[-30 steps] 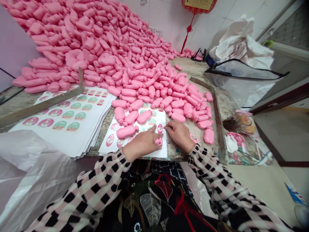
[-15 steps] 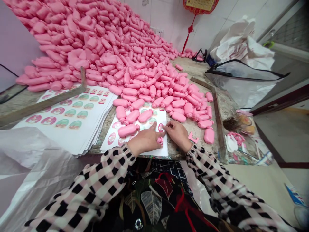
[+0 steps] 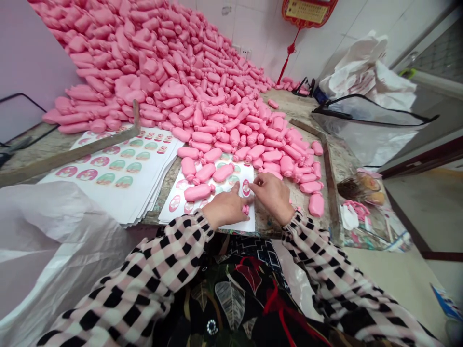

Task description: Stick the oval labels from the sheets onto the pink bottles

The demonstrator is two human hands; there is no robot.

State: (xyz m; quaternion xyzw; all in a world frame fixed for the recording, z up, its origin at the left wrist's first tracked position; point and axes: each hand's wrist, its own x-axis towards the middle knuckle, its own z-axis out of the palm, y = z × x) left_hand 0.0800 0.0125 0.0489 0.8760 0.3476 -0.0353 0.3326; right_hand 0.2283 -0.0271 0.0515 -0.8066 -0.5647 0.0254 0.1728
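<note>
The left hand lies palm down over a white sticker sheet, curled around a small pink bottle; only the bottle's neck shows, poking out past the fingers. Its index finger reaches forward along the paper. The right hand is at the sheet's right edge, thumb and fingertips drawn together just beside an oval sticker. The detail there is too small to be sure of, so I cannot tell whether those fingers have hold of the sticker's edge.

Four loose bottles lie on their sides on the sheet, left of and beyond the left hand, covering some of the printed pink and green labels. Behind them a large pile of pink bottles slopes up toward the wall at the back left of the worn surface. Left of the sheet is a stack of label sheets, with a wooden strip crossing over it. Another wooden strip borders the bottles on the right; one bottle lies just inside it. A red hanging is on the wall. Checked sleeves cover both forearms.
</note>
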